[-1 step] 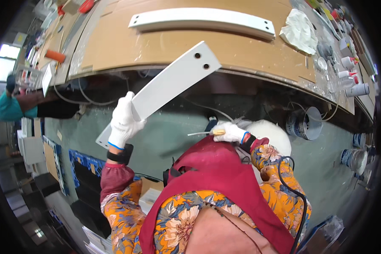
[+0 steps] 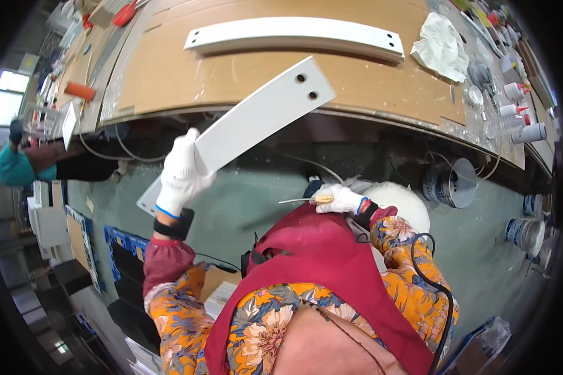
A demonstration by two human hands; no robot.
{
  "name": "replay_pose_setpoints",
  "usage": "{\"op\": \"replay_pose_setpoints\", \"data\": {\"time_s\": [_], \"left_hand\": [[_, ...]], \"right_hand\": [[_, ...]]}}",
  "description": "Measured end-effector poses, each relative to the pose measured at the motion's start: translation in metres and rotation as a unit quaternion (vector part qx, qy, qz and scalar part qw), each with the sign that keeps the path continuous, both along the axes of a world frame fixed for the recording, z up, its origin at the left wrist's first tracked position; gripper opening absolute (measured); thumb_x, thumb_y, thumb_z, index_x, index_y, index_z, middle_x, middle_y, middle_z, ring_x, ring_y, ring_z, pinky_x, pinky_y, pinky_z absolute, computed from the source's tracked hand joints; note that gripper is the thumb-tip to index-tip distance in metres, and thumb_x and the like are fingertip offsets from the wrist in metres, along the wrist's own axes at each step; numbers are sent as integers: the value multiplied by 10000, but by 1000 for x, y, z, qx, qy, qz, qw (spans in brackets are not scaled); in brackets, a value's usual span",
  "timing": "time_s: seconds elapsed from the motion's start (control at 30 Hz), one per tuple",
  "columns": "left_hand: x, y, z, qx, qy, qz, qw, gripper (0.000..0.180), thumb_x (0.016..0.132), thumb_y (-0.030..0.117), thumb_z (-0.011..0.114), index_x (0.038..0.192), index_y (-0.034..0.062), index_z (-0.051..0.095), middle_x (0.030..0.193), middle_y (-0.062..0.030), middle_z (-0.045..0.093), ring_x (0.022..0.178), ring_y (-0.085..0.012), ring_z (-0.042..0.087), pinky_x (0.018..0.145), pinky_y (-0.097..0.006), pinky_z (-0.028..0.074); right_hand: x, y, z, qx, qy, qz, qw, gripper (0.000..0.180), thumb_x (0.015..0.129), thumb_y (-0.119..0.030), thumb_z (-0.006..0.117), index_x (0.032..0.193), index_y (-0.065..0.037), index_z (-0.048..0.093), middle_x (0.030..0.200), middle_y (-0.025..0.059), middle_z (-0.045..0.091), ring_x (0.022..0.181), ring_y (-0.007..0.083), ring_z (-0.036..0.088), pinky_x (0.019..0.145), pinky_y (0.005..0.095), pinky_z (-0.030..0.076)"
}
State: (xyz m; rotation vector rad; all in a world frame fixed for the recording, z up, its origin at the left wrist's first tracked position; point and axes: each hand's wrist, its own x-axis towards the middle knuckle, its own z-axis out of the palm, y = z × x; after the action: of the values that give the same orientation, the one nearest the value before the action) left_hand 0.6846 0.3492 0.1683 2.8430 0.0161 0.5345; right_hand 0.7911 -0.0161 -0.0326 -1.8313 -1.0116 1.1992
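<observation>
My gloved left hand (image 2: 183, 170) is closed round the lower part of a long white board (image 2: 256, 122). It tilts up to the right, with two dark holes near its upper end, which overlaps the table's front edge in view. My gloved right hand (image 2: 341, 198), resting by the dark red apron (image 2: 306, 234) over my lap, grips a thin metal-bladed tool with a tan handle (image 2: 323, 199). Its slim blade points left, well apart from the board. Another white board with holes at both ends (image 2: 294, 28) lies on the cardboard-covered table (image 2: 244, 75).
A crumpled white cloth (image 2: 441, 47) and several bottles (image 2: 529, 134) are on the table's right side. Below stand a bucket (image 2: 460, 181) and a round white container (image 2: 399, 203). Blue pallets (image 2: 124, 240) lie on the left; a person in teal (image 2: 15, 164) is at far left.
The upper end of the white board in my left hand has shifted slightly right. Both hands keep their grips; the view has moved a little.
</observation>
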Motion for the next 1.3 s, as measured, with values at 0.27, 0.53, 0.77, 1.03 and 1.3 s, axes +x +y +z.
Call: {"op": "replay_pose_setpoints", "data": {"time_s": [0.27,0.53,0.77,1.03,1.3], "left_hand": [[302,-5,41,101,107,-158,976,754,617,180,709,1299,54,414,1259,-194,510,1141,-407,527,940,-456,471],[406,-65,47,135,388,-99,906,794,591,231,731,1307,54,436,1236,-242,519,1141,-409,524,967,-435,455],[406,-48,27,150,311,-182,921,437,627,75,635,1041,12,513,1007,-238,580,994,-429,554,825,-479,486],[351,-24,16,26,48,-117,992,437,638,107,649,1050,33,521,1057,-195,583,969,-399,580,830,-452,482],[138,-14,5,-5,-72,114,991,633,593,241,733,1148,18,523,1114,-167,561,1036,-352,554,871,-449,465]], "right_hand": [[64,-35,-16,68,304,-240,920,361,778,-128,792,1102,-29,665,1072,19,683,952,94,613,830,248,482],[76,-23,-19,85,78,-118,986,409,777,-284,752,1134,-110,655,1032,119,688,946,256,658,847,330,507],[95,-7,-32,120,42,-48,991,394,765,-335,741,1085,-121,658,950,139,676,895,311,646,790,380,509],[94,32,-10,101,81,91,987,367,773,-300,743,1086,-126,660,971,110,676,895,299,645,811,373,519],[94,73,24,-159,28,134,978,371,762,-95,759,1122,-64,672,1021,64,657,888,177,649,803,297,508]]}}
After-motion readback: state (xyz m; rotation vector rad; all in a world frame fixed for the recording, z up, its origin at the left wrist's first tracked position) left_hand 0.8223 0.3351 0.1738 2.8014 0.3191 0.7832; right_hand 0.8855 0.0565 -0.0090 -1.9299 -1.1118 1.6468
